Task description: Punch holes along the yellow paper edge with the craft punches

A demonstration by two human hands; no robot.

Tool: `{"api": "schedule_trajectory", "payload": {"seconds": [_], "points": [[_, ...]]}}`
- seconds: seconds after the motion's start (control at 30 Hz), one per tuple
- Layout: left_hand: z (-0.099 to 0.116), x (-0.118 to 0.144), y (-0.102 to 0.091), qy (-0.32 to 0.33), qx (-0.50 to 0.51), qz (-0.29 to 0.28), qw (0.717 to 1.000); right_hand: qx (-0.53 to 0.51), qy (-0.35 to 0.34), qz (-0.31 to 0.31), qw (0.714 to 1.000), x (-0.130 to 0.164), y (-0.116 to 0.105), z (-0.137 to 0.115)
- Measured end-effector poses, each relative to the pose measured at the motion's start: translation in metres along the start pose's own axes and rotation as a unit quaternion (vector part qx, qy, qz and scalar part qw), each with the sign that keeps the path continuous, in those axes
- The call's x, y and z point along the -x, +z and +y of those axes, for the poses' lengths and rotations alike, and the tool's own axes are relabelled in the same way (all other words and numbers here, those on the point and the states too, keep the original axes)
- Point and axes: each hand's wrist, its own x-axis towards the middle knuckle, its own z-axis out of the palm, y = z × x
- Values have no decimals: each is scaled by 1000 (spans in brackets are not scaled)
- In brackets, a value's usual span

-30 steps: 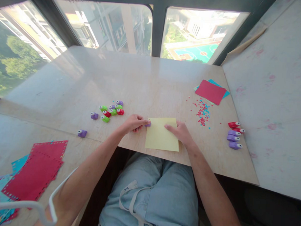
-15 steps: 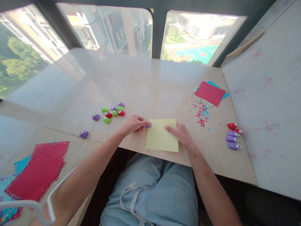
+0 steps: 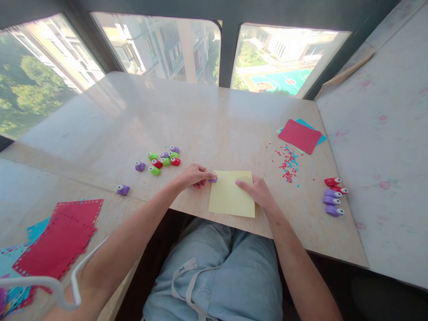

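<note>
My left hand (image 3: 198,175) is closed on a small purple craft punch (image 3: 212,180), with the thumb on top. The punch sits at the upper left edge of a yellow sheet of paper (image 3: 231,198). On the other side, my right hand (image 3: 257,187) grips the sheet's right edge, thumb on top and fingers hidden beneath. To the left lies a cluster of purple, green and red craft punches (image 3: 165,161). A lone purple punch (image 3: 123,190) stands farther left.
Red and blue paper confetti (image 3: 289,167) is scattered right of the sheet, below a stack of coloured cards (image 3: 299,135). Several punches (image 3: 332,200) stand near the right wall. Red sheets with punched edges (image 3: 58,244) lie at the left. Windows (image 3: 158,46) border the table's back.
The whole view has shifted slightly, with the scene lower and to the right. Both hands keep the same hold on the punch and the yellow sheet.
</note>
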Motion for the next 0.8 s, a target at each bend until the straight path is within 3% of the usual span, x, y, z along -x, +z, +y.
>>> {"api": "schedule_trajectory", "payload": {"seconds": [0.2, 0.43, 0.53, 0.7, 0.8], "points": [[0, -1, -5, -5, 10, -25, 1000, -12, -9, -3, 1000, 1, 1, 0], [-3, 3, -4, 29, 32, 6, 999, 4, -32, 11, 999, 1, 1, 2], [-6, 6, -1, 56, 43, 48, 996, 10, -42, 16, 999, 2, 1, 5], [-20, 8, 8, 124, 88, 170, 974, -10, -44, 23, 999, 2, 0, 11], [-28, 12, 12, 152, 96, 195, 964, -22, -53, 24, 998, 2, 0, 13]]}}
